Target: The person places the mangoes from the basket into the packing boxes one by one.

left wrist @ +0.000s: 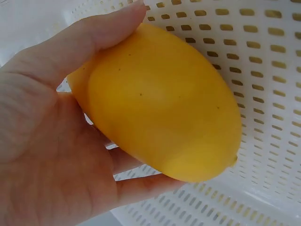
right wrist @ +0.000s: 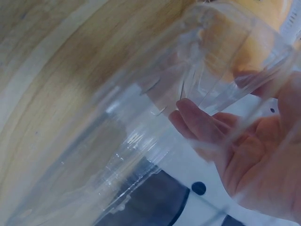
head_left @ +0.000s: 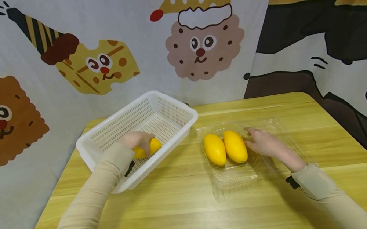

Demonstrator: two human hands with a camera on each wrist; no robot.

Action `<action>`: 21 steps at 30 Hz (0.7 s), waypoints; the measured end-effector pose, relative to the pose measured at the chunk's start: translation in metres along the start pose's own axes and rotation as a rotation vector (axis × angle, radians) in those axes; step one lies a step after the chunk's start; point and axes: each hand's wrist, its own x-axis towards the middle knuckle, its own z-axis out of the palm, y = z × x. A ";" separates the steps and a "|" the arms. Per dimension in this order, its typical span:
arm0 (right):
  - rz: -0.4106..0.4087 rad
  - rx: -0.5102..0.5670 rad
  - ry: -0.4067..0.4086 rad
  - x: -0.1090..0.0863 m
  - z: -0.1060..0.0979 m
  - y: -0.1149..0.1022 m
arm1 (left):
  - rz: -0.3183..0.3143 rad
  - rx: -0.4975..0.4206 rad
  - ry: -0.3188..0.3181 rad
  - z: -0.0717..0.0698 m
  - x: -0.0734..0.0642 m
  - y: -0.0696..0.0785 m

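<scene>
1. The left hand point(head_left: 137, 140) grips a yellow fruit point(left wrist: 164, 103) inside the white basket point(head_left: 131, 119), hiding its middle from overhead.
2. The right hand point(head_left: 266, 144), fingers loosely spread, is beside two other fruits point(head_left: 215, 149) in a clear container point(head_left: 236, 175); I can't tell what it touches.

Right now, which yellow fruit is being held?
The fruit in the white basket, gripped by the left hand; the other two lie side by side in the clear plastic box.

Wood-grain table point(head_left: 180, 214), pale backdrop point(head_left: 151, 58) behind, seemingly cloth, smiling cheese print point(head_left: 98, 68).
</scene>
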 end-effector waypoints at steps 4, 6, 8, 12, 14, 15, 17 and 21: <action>0.001 0.000 -0.004 0.000 0.000 0.000 | 0.008 -0.009 0.005 0.001 0.004 -0.001; 0.002 -0.001 -0.006 0.000 0.000 0.000 | 0.011 -0.031 0.010 0.002 0.005 -0.002; 0.002 -0.001 -0.007 0.000 0.000 0.000 | 0.023 -0.053 0.017 0.003 0.006 -0.004; 0.003 -0.001 -0.008 0.000 0.000 0.000 | 0.062 -0.068 0.036 0.004 0.008 -0.007; 0.004 -0.004 -0.006 0.000 0.000 0.000 | 0.073 -0.069 0.041 0.005 0.008 -0.008; 0.005 -0.006 -0.006 0.000 0.000 0.000 | 0.073 -0.072 0.041 0.005 0.008 -0.008; 0.006 -0.007 -0.005 0.000 0.000 0.000 | 0.068 -0.080 0.038 0.006 0.008 -0.008; 0.009 -0.009 -0.004 0.000 0.000 0.000 | 0.058 -0.064 0.040 0.006 0.007 -0.006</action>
